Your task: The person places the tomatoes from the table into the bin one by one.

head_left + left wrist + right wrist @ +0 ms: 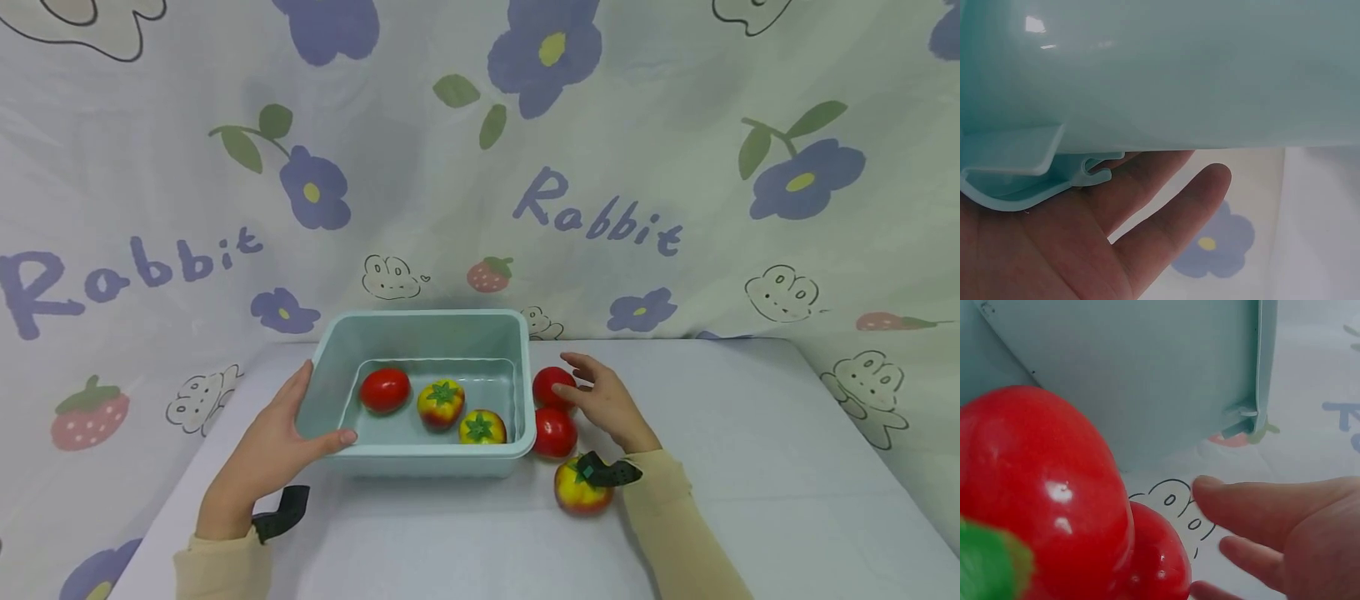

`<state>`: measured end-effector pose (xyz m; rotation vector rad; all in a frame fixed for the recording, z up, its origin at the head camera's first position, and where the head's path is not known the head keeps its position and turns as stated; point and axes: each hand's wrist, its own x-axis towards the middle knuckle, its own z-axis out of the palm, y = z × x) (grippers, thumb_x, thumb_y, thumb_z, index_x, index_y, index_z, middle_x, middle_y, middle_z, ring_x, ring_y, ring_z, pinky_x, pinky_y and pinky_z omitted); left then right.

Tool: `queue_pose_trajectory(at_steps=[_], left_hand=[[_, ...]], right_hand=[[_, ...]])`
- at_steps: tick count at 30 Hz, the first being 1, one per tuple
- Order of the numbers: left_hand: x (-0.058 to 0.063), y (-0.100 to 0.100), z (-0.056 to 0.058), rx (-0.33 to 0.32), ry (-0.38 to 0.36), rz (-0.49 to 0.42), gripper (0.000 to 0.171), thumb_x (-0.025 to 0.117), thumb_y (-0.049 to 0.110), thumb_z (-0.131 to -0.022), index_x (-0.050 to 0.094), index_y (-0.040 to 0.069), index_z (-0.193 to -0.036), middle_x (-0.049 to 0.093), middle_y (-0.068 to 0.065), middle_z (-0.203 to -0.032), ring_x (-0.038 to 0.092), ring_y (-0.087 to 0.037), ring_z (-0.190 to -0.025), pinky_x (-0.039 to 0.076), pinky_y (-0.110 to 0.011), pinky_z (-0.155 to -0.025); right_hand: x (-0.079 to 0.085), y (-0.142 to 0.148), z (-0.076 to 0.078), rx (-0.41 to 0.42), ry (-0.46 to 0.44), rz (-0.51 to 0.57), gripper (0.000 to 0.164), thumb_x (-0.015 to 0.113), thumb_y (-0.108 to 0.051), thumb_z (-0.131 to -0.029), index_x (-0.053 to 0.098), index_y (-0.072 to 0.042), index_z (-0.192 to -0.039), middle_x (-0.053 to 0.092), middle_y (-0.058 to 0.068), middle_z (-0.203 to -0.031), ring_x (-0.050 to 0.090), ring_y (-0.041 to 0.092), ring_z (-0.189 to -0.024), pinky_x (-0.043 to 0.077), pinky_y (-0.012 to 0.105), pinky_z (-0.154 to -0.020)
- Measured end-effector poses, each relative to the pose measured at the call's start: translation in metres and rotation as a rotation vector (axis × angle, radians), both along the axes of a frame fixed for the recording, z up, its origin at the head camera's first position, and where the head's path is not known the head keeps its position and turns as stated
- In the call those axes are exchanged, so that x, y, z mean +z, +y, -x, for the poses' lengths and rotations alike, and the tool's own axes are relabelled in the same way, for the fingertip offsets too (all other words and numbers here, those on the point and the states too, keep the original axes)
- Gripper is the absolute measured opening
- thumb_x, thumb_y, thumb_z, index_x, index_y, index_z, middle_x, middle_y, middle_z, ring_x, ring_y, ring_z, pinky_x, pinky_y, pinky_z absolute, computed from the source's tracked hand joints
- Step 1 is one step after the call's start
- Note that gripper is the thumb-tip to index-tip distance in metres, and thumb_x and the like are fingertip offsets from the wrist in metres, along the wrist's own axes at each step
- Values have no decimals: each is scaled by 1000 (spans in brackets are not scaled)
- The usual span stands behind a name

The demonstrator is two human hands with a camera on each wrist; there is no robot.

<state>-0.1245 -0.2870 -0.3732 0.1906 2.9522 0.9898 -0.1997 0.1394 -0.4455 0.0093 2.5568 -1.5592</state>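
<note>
A pale blue-green plastic bin stands on the table with a red toy tomato and two yellow-red toy tomatoes inside. My left hand grips its front left corner, thumb over the front rim and fingers along the outer left side. In the left wrist view, fingers extend beneath the bin's rim. Beside the bin's right wall, my right hand reaches over the far red tomato with parted fingers. Another red tomato lies just nearer, close against the bin.
Nearest me on the right, a yellow-red tomato lies partly behind the right wrist's black strap. The white table extends to both sides. A cloth printed with flowers and rabbits hangs behind.
</note>
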Motion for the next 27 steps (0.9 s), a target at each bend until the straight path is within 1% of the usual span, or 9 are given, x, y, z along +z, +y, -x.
queue_pose_trajectory(at_steps=[3,7,12,15,21,27], left_hand=[[0,0,0,3,0,5,120,78,51,-83,2,2,-161,14,-27,-164,24,-52,-143,28,-77,-104],[1,-1,0,6,-2,5,120,78,51,-83,2,2,-161,14,-26,-164,24,-52,-143,28,-77,-104],[0,-1,0,8,-5,0,120,78,52,-82,1,3,-161,14,-26,-164,24,-52,-144,27,-77,-104],[0,-1,0,7,-3,-5,120,79,51,-82,2,3,-161,14,-25,-164,24,-52,-144,27,-77,-104],[-1,0,0,3,1,-14,119,79,50,-82,3,4,-161,15,-24,-164,25,-51,-143,28,-77,-103],[-2,-1,1,4,4,-7,119,79,52,-82,3,3,-161,15,-24,-164,25,-51,-143,28,-77,-103]], right_hand=[[-2,-1,0,34,-19,-28,66,75,-25,-90,47,-17,-149,45,17,-152,43,44,-137,47,60,-101],[-4,-2,-1,74,-15,-53,66,75,-22,-90,47,-16,-149,47,16,-150,44,43,-136,50,56,-98],[-7,-2,-1,94,-11,-52,65,73,-17,-91,46,-13,-150,48,18,-149,46,44,-134,50,57,-99],[-8,-2,-1,95,-16,-56,65,72,-15,-92,45,-13,-151,47,18,-150,46,44,-134,49,58,-100],[-8,-3,-1,70,-32,-67,64,70,-10,-92,44,-14,-151,47,19,-149,47,43,-132,49,58,-99],[-6,-3,-1,56,-41,-62,64,69,-10,-93,44,-15,-151,46,18,-149,46,43,-132,50,58,-98]])
